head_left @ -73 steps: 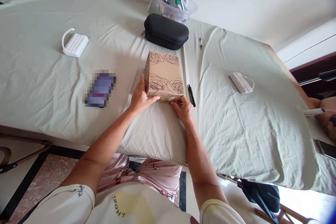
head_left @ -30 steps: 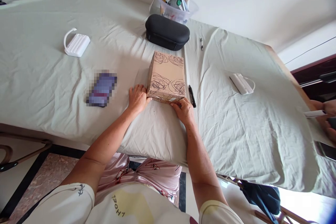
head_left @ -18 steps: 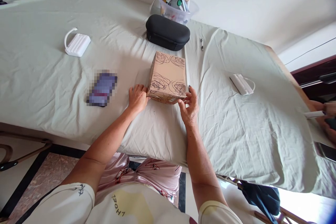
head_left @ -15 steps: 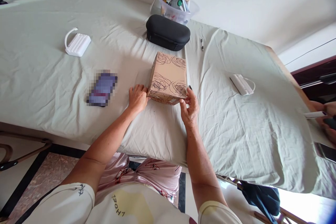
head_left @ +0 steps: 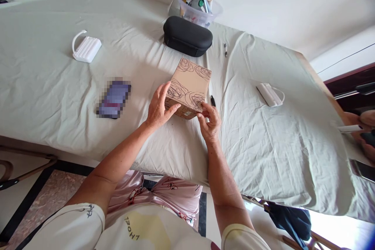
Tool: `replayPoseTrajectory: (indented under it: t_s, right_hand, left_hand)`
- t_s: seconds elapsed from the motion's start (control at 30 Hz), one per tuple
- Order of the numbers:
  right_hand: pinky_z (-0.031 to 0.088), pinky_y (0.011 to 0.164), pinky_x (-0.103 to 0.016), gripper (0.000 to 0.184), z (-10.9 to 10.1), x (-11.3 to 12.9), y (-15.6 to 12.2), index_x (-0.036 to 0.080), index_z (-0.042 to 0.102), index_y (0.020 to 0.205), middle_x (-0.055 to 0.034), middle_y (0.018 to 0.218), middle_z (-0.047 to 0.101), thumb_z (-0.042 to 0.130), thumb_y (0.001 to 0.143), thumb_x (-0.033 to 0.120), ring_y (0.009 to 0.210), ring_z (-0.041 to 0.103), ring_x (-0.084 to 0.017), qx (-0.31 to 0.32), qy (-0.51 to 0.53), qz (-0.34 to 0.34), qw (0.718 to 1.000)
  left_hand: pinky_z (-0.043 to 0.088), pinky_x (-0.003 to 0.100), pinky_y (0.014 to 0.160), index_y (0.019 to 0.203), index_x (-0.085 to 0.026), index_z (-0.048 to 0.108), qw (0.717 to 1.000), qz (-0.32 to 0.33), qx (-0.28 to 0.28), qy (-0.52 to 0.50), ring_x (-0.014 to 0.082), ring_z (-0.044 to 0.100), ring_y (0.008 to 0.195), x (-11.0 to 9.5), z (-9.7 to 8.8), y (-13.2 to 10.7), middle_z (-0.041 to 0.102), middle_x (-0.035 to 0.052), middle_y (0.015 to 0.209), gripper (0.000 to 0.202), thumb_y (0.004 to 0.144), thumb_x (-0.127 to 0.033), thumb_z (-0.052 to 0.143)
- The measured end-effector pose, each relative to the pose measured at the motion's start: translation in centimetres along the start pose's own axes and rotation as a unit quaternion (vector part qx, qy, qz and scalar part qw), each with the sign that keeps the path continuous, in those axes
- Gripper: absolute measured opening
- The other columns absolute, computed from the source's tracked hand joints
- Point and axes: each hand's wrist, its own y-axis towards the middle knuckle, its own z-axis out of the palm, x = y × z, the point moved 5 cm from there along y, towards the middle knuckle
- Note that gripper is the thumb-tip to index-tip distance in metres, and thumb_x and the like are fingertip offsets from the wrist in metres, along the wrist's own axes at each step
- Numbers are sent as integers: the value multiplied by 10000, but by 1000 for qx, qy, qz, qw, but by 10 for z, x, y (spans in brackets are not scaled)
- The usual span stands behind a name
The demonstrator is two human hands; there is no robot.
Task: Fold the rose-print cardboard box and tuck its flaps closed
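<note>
A small brown cardboard box (head_left: 190,84) rests on the cloth-covered table, turned at a slight angle, with black scribbled loops near the corners of its top. My left hand (head_left: 158,107) grips its near left corner, fingers along the left side and thumb across the front face. At the near right corner, my right hand (head_left: 210,122) holds the box between thumb and bent fingers. A black marker (head_left: 213,100) lies just beyond the right fingers, beside the box. Behind the box sits a black zippered case (head_left: 187,36).
Left of the box lie a blurred phone (head_left: 114,99) and a white power bank (head_left: 88,49). Another white power bank (head_left: 268,94) and a pen (head_left: 225,50) are to the right. A plastic tub (head_left: 195,15) stands by the wall. Another person's hand (head_left: 359,125) shows at the right edge.
The box has turned clockwise and shifted slightly right. My left hand has moved up from its low left edge to its near left corner. The marker beside it shows more.
</note>
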Motion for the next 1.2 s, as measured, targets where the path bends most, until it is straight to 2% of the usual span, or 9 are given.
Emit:
replayPoseTrajectory:
  t_s: [0.13, 0.27, 0.4, 0.6, 0.67, 0.8, 0.87, 1.03, 1.2]
  right_hand:
    - [599, 676, -318, 417, 6, 11, -1, 256, 737, 1285, -49, 979, 721, 643, 1010, 555, 702, 630, -132, 21, 18, -10, 1000]
    - [595, 677, -345, 427, 13, 20, -4, 249, 755, 1229, -21, 822, 695, 629, 1007, 591, 662, 614, -148, 43, 12, 11, 999]
    - [588, 665, -339, 385, 16, 24, -7, 257, 753, 1199, -5, 762, 693, 649, 1003, 572, 646, 608, -148, 47, 25, 22, 998]
    - [576, 640, -323, 426, 19, 25, -7, 252, 689, 1297, 10, 774, 684, 626, 1018, 568, 636, 612, -138, 56, 32, 22, 998]
    - [558, 624, -304, 429, 20, 25, -7, 255, 659, 1333, 31, 748, 660, 660, 1008, 534, 630, 601, -129, 64, 46, 15, 997]
    - [557, 640, -301, 453, 24, 21, -9, 263, 637, 1363, 34, 772, 670, 700, 987, 507, 654, 605, -125, 77, 53, 24, 995]
    - [560, 646, -298, 539, 26, 16, -10, 277, 588, 1438, 33, 805, 684, 715, 973, 520, 656, 601, -121, 72, 54, 36, 995]
    - [560, 652, -289, 917, 26, 3, -11, 293, 348, 1646, 32, 856, 697, 778, 896, 600, 660, 593, -122, 52, 57, 67, 995]
    - [546, 653, -288, 971, 33, -1, -13, 267, 265, 1699, 38, 824, 673, 757, 908, 543, 668, 581, -123, 83, 46, 81, 992]
  left_hand:
    - [383, 493, 1301, 1606, -205, 383, 1000, -13, -4, 28, 322, 480, 1551, 0, -4, 0, 517, 222, 1610, 736, 1065, -704, 407]
    - [364, 537, 1294, 1545, -200, 491, 997, -38, -2, 66, 374, 415, 1590, -1, -8, 0, 441, 233, 1669, 746, 1038, -743, 421]
    - [252, 623, 1320, 1464, -247, 605, 994, -3, 1, 113, 433, 296, 1652, -16, -10, 0, 366, 191, 1740, 689, 993, -742, 515]
    - [117, 669, 1343, 1304, -314, 706, 989, 76, 57, 117, 398, 416, 1604, -34, 2, -6, 583, 111, 1604, 512, 990, -690, 554]
    - [97, 691, 1333, 1291, -309, 714, 988, 80, 54, 118, 405, 439, 1586, -35, 4, -7, 626, 117, 1558, 503, 990, -684, 567]
    - [144, 677, 1311, 1296, -313, 722, 989, 62, 56, 123, 395, 488, 1545, -34, 4, -5, 678, 113, 1495, 449, 1022, -627, 557]
    - [168, 657, 1308, 1292, -313, 725, 989, 54, 61, 123, 387, 504, 1530, -33, 3, -4, 682, 111, 1492, 436, 1025, -616, 559]
    - [204, 635, 1298, 1284, -314, 721, 986, 65, 43, 148, 386, 537, 1493, -35, 2, -4, 698, 112, 1463, 505, 984, -698, 588]
    - [125, 657, 1320, 1283, -296, 687, 984, 40, 47, 164, 424, 468, 1534, -37, 10, -7, 652, 136, 1502, 661, 882, -820, 646]
